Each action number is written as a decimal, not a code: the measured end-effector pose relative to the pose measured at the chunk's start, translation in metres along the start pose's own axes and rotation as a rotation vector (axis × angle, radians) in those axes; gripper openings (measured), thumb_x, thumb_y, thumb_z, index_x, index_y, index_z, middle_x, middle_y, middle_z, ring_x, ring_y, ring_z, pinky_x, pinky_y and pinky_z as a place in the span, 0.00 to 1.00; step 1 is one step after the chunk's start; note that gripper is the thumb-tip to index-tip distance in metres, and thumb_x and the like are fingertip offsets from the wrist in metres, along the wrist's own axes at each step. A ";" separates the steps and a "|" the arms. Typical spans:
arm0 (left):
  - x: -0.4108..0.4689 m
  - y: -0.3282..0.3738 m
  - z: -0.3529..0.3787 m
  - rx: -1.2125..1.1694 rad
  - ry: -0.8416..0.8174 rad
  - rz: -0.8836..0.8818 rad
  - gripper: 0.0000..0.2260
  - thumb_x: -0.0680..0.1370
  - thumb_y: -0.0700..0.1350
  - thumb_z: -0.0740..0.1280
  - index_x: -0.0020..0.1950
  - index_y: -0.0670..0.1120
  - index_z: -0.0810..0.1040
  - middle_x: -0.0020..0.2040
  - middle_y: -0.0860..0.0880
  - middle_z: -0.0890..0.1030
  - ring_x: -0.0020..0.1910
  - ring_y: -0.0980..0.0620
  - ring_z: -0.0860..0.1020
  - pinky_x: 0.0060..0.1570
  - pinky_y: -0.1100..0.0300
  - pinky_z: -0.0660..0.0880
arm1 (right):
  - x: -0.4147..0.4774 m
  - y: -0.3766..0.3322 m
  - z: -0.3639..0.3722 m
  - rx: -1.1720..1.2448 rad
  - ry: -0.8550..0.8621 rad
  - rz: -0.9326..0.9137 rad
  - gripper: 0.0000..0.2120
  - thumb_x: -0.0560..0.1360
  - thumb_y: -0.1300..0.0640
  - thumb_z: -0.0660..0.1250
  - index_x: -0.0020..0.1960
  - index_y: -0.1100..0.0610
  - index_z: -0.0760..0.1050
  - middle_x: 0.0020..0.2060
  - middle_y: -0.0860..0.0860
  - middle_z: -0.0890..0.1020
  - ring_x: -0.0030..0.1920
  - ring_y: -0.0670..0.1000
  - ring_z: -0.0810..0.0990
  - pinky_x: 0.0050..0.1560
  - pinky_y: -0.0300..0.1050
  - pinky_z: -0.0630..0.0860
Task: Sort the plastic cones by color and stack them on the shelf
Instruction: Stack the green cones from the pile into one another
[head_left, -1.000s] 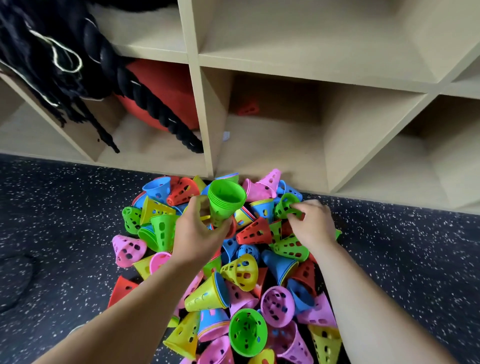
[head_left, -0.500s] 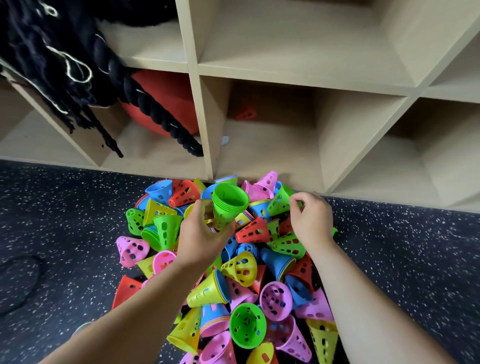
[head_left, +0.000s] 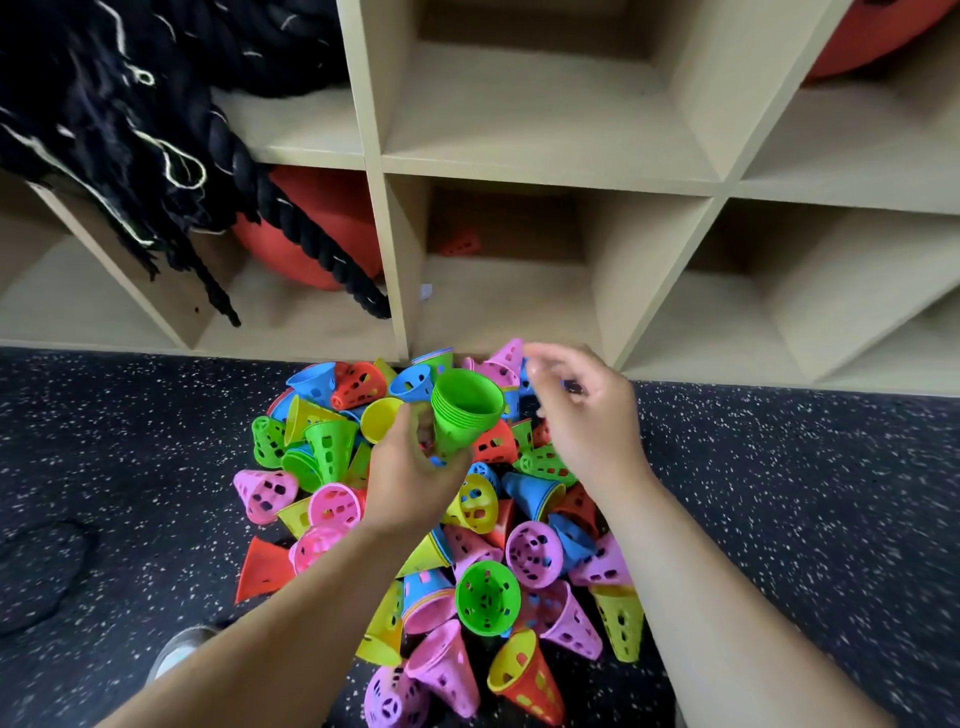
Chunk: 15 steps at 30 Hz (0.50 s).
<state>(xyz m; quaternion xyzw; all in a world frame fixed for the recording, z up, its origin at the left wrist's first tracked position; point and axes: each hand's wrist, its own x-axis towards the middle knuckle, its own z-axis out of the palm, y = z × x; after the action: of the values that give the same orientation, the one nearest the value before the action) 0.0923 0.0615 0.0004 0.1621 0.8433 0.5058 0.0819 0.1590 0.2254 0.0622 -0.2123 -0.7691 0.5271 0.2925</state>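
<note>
My left hand is closed around a nested stack of green cones, mouth up, held over the pile. A heap of perforated cones in green, pink, yellow, blue and red lies on the dark speckled floor in front of the wooden shelf. Just right of the stack hovers my right hand, blurred, its fingers spread and nothing in it. One red cone lies at the back of the bottom middle cubby.
A thick black rope hangs over a red ball in the bottom left cubby. Another red ball shows at top right. A shoe is by my left forearm. A dark cable lies on the floor at left.
My right hand lifted a green cone from the pile toward the stack and is now empty with spread fingers. My left hand raised the green stack slightly.
</note>
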 end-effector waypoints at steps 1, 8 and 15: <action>-0.001 0.002 -0.001 -0.015 0.002 0.003 0.18 0.70 0.44 0.77 0.53 0.54 0.73 0.45 0.63 0.78 0.47 0.72 0.75 0.40 0.78 0.69 | -0.002 0.006 -0.006 0.050 0.075 0.095 0.06 0.78 0.57 0.70 0.53 0.51 0.84 0.47 0.45 0.85 0.43 0.47 0.82 0.44 0.42 0.79; 0.001 -0.006 0.003 -0.009 0.009 0.004 0.19 0.70 0.44 0.78 0.54 0.53 0.72 0.46 0.63 0.79 0.47 0.73 0.75 0.40 0.78 0.69 | -0.027 0.088 -0.032 -0.472 -0.093 0.478 0.10 0.75 0.55 0.72 0.56 0.51 0.83 0.54 0.45 0.84 0.55 0.47 0.81 0.57 0.40 0.74; 0.008 -0.020 0.014 0.029 0.001 -0.021 0.19 0.70 0.47 0.78 0.56 0.52 0.74 0.47 0.62 0.80 0.49 0.70 0.76 0.40 0.75 0.71 | -0.029 0.126 -0.007 -0.710 -0.203 0.446 0.29 0.69 0.44 0.77 0.68 0.51 0.75 0.62 0.51 0.75 0.60 0.55 0.79 0.54 0.47 0.76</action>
<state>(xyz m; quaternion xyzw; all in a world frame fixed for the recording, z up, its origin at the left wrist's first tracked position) 0.0856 0.0672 -0.0235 0.1543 0.8522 0.4927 0.0844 0.1875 0.2561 -0.0604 -0.4080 -0.8629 0.2983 0.0032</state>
